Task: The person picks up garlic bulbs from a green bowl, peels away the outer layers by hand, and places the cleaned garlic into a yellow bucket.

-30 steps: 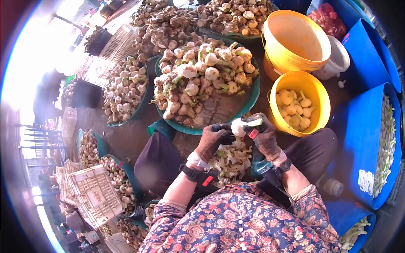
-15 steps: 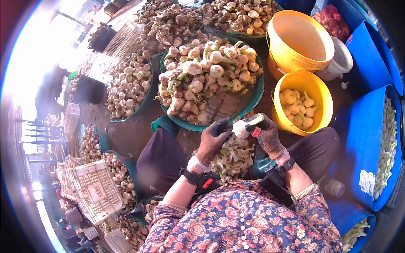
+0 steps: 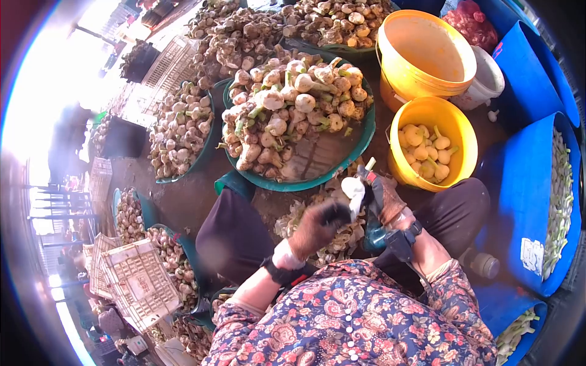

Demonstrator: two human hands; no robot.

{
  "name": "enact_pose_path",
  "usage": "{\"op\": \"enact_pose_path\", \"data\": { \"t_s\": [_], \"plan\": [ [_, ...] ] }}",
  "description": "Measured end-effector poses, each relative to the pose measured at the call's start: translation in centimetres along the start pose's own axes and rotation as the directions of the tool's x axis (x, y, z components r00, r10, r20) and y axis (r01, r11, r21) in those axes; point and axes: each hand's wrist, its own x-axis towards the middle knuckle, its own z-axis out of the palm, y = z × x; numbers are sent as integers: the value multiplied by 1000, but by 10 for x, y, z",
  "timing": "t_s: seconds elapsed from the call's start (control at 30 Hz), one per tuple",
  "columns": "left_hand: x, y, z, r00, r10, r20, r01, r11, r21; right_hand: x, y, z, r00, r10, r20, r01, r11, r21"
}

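right fingers (image 3: 375, 183): gloved, clenched around a white bulb (image 3: 352, 186), just right of the frame's centre.
bulb: pale and mostly bare, a short green stem stub (image 3: 369, 163) poking up and to the right.
right hand (image 3: 386, 200): dark stained glove, wrist running down and right to a floral sleeve.
left fingers (image 3: 337, 213): gloved, curled shut just below the bulb; motion blur hides whether they pinch any skin.
left hand (image 3: 317, 227): blurred, low and left of the bulb, above the lap.
peelings (image 3: 332, 241): a pale green-white heap between the knees, right under both hands.
green basin (image 3: 364, 141): above the hands, piled with unpeeled bulbs on its left side.
small yellow bucket (image 3: 467, 155): right of the hands, holding peeled bulbs.
large yellow bucket (image 3: 390, 36): upper right, behind the small one.
blue tub (image 3: 525, 183): right edge, with green-white trimmings inside.
white crate (image 3: 137, 280): lower left, beside more basins of bulbs.
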Motion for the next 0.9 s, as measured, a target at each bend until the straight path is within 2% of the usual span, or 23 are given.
{"op": "enact_pose_path", "data": {
  "t_s": [0.07, 0.13, 0.17, 0.2, 0.27, 0.3, 0.33, 0.4, 0.43, 0.47, 0.5, 0.53, 0.6, 0.63, 0.67, 0.73, 0.8, 0.83, 0.87, 0.9],
  "plan": [
    [-15, -20, 4, 965, -12, 263, -34, 985, 169, -24, -24, 28, 998, -26, 56, 28, 999, -23],
    [-19, -38, -3, 909, -180, 376, -46, 853, 519, -22, -24, 21, 999, 9, -53, -6, 998, 61],
    [-19, -43, -8, 875, -273, 401, -75, 740, 669, -20, -24, 18, 994, 30, -103, -19, 995, 102],
    [-7, -38, -15, 786, -459, 415, -5, 666, 746, -19, -28, 21, 989, 32, -142, -18, 995, 93],
    [14, -56, -26, 896, -385, 221, 47, 578, 815, -25, -29, 28, 972, 39, -231, -21, 997, 80],
    [36, -50, -30, 960, -261, 101, 102, 663, 742, -22, -28, 30, 951, 11, -310, 9, 998, 62],
    [62, -41, -32, 990, -140, -34, 128, 748, 651, -30, -35, 49, 918, -104, -382, 76, 993, -88],
    [87, -20, -17, 984, 174, -41, -123, 827, 548, -26, -36, 43, 880, -24, -475, -12, 997, -73],
    [93, -11, -8, 946, 318, -59, -250, 835, 490, -29, -40, 45, 902, -27, -431, -24, 993, -112],
    [97, -8, -2, 940, 342, 8, -301, 815, 494, -34, -42, 48, 922, -24, -387, -38, 988, -151],
    [100, -15, 1, 949, 314, 13, -292, 865, 408, -37, -44, 49, 940, -17, -340, -51, 980, -191],
    [102, -21, 3, 958, 286, 19, -277, 906, 321, -33, -41, 40, 932, 20, -361, -72, 988, -133],
    [93, -24, 5, 968, 240, 80, -252, 929, 272, -19, -36, 20, 916, 89, -391, -104, 994, -18],
    [86, -23, 6, 969, 221, 112, -243, 937, 250, -21, -40, 34, 920, 5, -392, 12, 999, 43],
    [77, -35, 8, 947, 241, 214, -291, 924, 250, -14, -41, 13, 946, 126, -300, -61, 974, 216],
    [65, -41, 4, 859, 8, 512, -363, 715, 598, -13, -57, 17, 885, 86, -457, -40, 993, 108],
    [75, -40, -9, 887, -226, 403, -105, 750, 653, -13, -64, 19, 889, 12, -457, 43, 993, 109],
    [86, -52, -15, 982, 24, 185, -137, 768, 626, -11, -70, 19, 890, -32, -455, 90, 990, 106],
    [109, -64, -23, 992, 121, 18, -93, 652, 753, -9, -77, 13, 953, -9, -303, 142, 896, 420],
    [132, -66, -29, 966, 239, -100, -48, 546, 837, -16, -96, 26, 965, -173, -199, 244, 871, 426]
  ]
}}
